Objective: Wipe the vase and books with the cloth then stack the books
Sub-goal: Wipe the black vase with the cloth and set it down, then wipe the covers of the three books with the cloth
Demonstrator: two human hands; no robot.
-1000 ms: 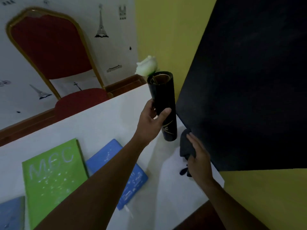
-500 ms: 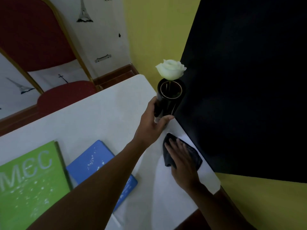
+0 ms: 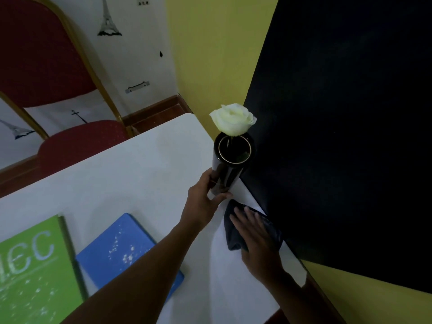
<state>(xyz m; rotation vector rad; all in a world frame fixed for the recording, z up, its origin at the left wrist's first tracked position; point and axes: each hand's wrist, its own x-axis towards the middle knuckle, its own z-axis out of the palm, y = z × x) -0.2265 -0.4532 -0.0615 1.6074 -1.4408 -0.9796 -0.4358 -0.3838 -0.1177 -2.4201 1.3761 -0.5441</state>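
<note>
A tall black vase (image 3: 230, 164) with a gold rim holds a white rose (image 3: 233, 119) and stands upright at the table's far right corner. My left hand (image 3: 203, 200) is wrapped around its lower part. My right hand (image 3: 253, 232) lies flat, fingers spread, on a dark cloth (image 3: 233, 230) spread on the table just in front of the vase. A blue book (image 3: 121, 246) lies under my left forearm. A green book (image 3: 35, 272) lies to its left, cut off by the frame edge.
The white table (image 3: 131, 174) ends close to the right of the cloth. A large black panel (image 3: 339, 136) stands against the yellow wall right behind the vase. A red chair (image 3: 53, 90) with a gold frame stands beyond the table's far edge.
The vase has gone from lifted and tilted to standing on the table near the black panel. My right hand has spread the cloth flat on the table.
</note>
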